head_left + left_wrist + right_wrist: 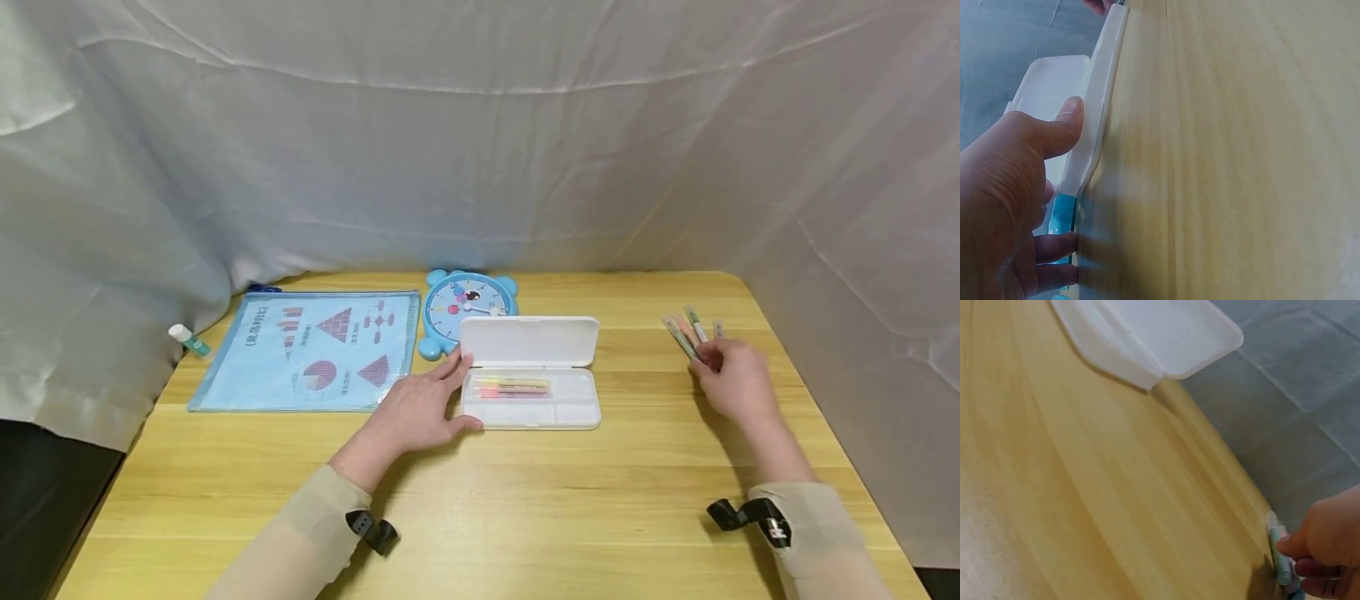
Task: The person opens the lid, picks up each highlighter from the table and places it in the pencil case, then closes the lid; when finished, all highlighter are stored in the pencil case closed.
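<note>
A white pencil case lies on the table with its lid raised. Several slim pens in yellow, pink and purple tones lie in its rear compartment. My left hand holds the case by its left end, thumb at the front corner and fingers toward the lid; the left wrist view shows the thumb against the white wall. Over at the right, my right hand pinches several capped markers, fanned out past the fingertips. One pale green marker shows in the right wrist view; the others are partly hidden.
A blue toy clock stands behind the case's left end. To the left lies a blue zip folder with printed charts, and a glue stick is beside it. Grey cloth hangs along the table's back and sides.
</note>
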`<state>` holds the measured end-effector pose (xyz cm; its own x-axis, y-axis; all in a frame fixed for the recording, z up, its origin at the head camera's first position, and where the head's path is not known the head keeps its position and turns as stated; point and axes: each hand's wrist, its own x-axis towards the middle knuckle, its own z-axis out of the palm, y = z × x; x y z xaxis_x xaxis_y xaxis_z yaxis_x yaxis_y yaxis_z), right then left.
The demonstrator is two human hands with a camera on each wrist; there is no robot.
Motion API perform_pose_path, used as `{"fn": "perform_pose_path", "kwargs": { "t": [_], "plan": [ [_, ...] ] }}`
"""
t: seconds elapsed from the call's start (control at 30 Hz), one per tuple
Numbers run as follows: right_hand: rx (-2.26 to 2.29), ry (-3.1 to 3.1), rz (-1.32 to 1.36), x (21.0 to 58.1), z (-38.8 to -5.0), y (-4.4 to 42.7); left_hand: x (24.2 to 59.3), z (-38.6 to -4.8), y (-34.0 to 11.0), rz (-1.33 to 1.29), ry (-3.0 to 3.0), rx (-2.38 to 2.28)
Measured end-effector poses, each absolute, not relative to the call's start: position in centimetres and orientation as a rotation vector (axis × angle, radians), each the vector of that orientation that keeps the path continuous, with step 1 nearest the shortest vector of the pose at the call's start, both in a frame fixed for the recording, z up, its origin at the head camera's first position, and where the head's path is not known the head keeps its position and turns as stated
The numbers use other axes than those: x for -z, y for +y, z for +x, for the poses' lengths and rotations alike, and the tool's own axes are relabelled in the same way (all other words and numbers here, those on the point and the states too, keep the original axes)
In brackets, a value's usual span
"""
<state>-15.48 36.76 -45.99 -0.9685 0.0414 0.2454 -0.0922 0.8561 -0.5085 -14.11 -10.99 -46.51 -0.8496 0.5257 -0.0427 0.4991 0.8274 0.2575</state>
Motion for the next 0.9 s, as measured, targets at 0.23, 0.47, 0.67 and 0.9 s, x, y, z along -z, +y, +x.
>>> {"fn": "perform_pose_path", "kwargs": {
  "t": [0.23,0.47,0.67,0.9],
  "plan": [
    [-0.725,-2.861,0.025,46.54,-15.48,36.53,46.52,-14.11,-10.89,0.811,2.883,-0.376],
    [-0.738,-2.940,0.004,46.38,-15.62,36.08,46.43,-14.17,-10.93,0.815,2.896,-0.363],
    [-0.769,-2.984,0.006,46.05,-15.64,36.14,46.44,-14.25,-10.93,0.825,2.897,-0.361],
    [-0.843,-2.979,0.018,45.63,-15.70,35.80,46.61,-14.36,-11.02,0.835,2.893,-0.357]
  ]
}}
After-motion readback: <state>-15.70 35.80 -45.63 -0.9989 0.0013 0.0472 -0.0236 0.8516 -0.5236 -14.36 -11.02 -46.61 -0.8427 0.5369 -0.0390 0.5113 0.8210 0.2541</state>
